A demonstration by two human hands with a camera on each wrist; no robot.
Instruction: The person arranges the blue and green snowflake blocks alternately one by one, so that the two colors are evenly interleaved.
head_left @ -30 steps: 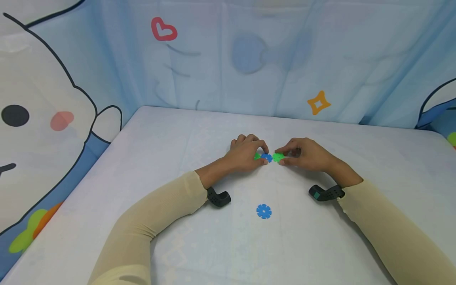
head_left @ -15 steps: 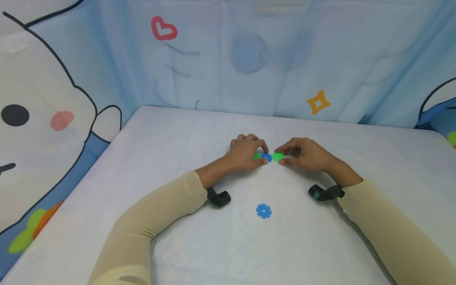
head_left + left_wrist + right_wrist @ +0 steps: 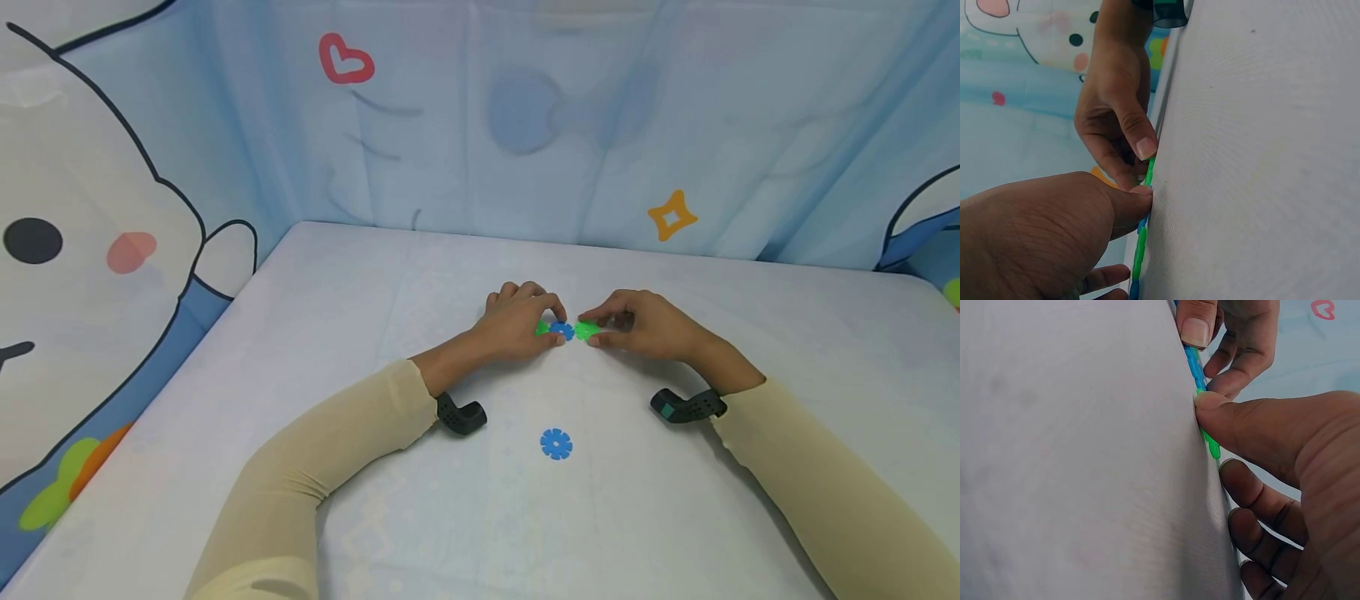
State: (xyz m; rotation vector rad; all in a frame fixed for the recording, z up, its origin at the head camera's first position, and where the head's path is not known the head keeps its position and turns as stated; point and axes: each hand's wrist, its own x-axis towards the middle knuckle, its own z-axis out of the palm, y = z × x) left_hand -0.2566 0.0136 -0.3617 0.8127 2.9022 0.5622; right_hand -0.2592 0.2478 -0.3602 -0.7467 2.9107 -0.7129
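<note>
A row of flat, notched plastic discs lies on the white cloth between the hands. My left hand pinches a blue disc between thumb and index finger. A green disc shows partly under that palm, and the left wrist view reveals another blue disc beyond it. From the right, my right hand grips the edges of a green disc with thumb and fingers. This green disc meets the edge of the pinched blue one. Both discs stay flat, close to the cloth.
One loose blue disc lies nearer the front, below the hands. White cloth covers the table, and a printed blue curtain hangs behind its far edge. A black wrist device is strapped on the left sleeve, with a similar one on the right.
</note>
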